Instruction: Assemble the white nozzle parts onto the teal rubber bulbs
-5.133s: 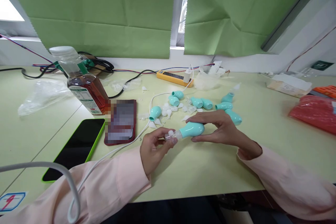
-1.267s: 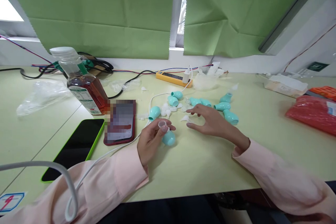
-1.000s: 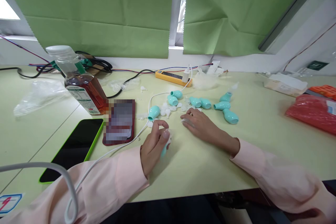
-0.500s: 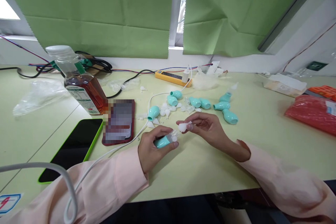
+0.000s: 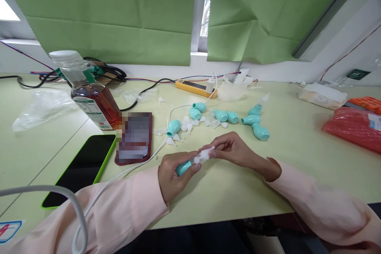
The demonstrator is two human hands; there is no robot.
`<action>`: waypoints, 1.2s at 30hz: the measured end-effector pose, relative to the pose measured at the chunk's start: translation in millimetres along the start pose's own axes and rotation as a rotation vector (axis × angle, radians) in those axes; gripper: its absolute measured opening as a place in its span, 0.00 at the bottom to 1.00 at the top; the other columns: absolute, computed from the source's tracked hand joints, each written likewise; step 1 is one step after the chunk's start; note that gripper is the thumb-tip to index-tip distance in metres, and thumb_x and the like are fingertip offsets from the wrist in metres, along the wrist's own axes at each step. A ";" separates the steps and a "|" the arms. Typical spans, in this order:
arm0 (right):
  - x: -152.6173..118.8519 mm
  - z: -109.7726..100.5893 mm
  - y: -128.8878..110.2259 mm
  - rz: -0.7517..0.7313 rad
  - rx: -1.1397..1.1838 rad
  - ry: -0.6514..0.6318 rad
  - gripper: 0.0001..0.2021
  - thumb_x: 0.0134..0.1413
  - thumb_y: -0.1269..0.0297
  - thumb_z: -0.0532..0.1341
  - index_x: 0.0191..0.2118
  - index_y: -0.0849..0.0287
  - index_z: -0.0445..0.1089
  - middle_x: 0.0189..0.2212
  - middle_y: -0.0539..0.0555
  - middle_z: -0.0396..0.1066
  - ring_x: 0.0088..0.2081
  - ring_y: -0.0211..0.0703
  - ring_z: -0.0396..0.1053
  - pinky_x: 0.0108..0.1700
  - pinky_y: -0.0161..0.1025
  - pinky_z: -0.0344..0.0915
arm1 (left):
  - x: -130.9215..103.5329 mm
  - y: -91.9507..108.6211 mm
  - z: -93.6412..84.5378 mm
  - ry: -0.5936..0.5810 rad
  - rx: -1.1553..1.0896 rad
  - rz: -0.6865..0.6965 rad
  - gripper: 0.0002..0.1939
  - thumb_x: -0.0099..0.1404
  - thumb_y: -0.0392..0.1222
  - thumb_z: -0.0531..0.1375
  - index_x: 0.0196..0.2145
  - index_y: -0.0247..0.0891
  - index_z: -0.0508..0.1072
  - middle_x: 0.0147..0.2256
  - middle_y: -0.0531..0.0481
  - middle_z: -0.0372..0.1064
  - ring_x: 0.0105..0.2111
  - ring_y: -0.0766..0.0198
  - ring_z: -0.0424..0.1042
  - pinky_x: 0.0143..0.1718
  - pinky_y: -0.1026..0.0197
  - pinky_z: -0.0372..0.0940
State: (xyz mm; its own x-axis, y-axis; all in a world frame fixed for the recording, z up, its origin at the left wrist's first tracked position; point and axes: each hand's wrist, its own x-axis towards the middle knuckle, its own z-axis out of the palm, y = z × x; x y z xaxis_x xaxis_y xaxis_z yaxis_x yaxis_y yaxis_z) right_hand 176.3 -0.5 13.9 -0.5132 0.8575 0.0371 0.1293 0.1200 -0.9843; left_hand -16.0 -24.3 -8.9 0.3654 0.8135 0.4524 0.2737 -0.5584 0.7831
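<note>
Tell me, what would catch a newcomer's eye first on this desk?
Front and centre, the left hand grips a teal bulb while the right hand meets its clear tip. Behind them more teal bulbs lie scattered among small clear pieces. At far left stands a bottle of amber liquid, with two phones lying before it.

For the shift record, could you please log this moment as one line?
left hand: grips teal bulb | right hand: pinches clear tip at bulb's neck | loose bulbs on table

teal bulb (image 5: 182,167) tilted, clear tip (image 5: 206,154) touching
</note>
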 end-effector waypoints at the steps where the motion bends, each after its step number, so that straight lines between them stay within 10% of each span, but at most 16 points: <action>1: -0.1 1.5 -0.1 -0.002 0.011 0.008 0.05 0.41 0.66 0.62 0.26 0.62 0.71 0.30 0.54 0.73 0.30 0.40 0.71 0.30 0.33 0.66 | -0.8 -0.2 0.2 0.013 0.004 0.018 0.11 0.54 0.37 0.57 0.37 0.36 0.72 0.31 0.48 0.73 0.32 0.60 0.72 0.31 0.64 0.65; 17: -3.0 32.3 2.5 -0.092 0.298 0.279 0.03 0.44 0.67 0.60 0.25 0.60 0.69 0.29 0.51 0.74 0.33 0.42 0.71 0.36 0.40 0.70 | -1.6 4.5 -0.5 0.122 0.023 0.058 0.11 0.54 0.35 0.57 0.37 0.36 0.71 0.34 0.48 0.73 0.33 0.62 0.71 0.32 0.64 0.66; 36: -0.9 14.0 -5.5 0.099 0.122 0.089 0.07 0.34 0.68 0.65 0.25 0.64 0.72 0.23 0.53 0.74 0.25 0.41 0.72 0.26 0.34 0.72 | -2.9 -5.1 -0.9 0.021 0.238 0.238 0.12 0.57 0.35 0.54 0.39 0.33 0.70 0.27 0.45 0.69 0.25 0.65 0.68 0.25 0.65 0.63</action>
State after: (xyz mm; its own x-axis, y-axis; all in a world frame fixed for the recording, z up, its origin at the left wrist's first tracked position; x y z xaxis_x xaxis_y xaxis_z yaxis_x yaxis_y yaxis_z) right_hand 164.2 -8.9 16.9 -0.4249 0.9038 -0.0509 0.0682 -0.0240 -0.9974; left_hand -19.2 -23.7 -13.9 0.4258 0.6578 0.6212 0.3843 -0.7531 0.5340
